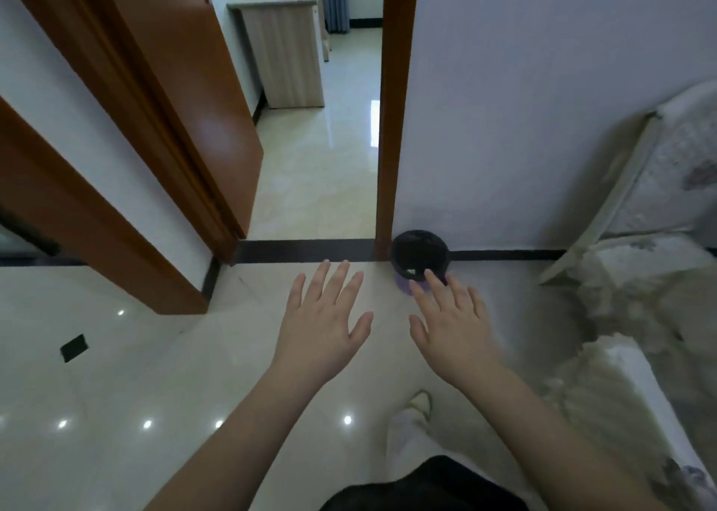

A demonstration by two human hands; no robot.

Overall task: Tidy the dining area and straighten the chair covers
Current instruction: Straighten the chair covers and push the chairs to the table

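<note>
The cover (636,375) lies at the right of the scene, a pale, fluffy cloth with a faint flower print, draped in loose folds over what looks like a chair or sofa seat. Its near part runs down the right edge; its far part climbs toward a pale slanted frame (605,208) leaning by the wall. The picture is blurred there, so the exact piece of furniture under it cannot be told.

By its look the cover should be light and soft, limp with no stiffness of its own, and not fragile. It will likely sag and bunch wherever it is not held. A sound hold would be on a free edge or corner, one hand at each end, so that it can be pulled taut and smoothed flat; a grab in the middle would probably only gather more folds.

The right hand (450,320) hovers wide, fingers spread and straight, holding nothing, left of the cover and apart from it. The left hand (326,316) is just beside it, likewise spread and empty.

Beyond the right fingertips a small dark bin (419,250) stands on the floor against the wall, beside a brown door frame (392,122). Through the doorway a wooden cabinet (287,53) shows, far off. A shoe (421,404) is near, below the hands.
</note>
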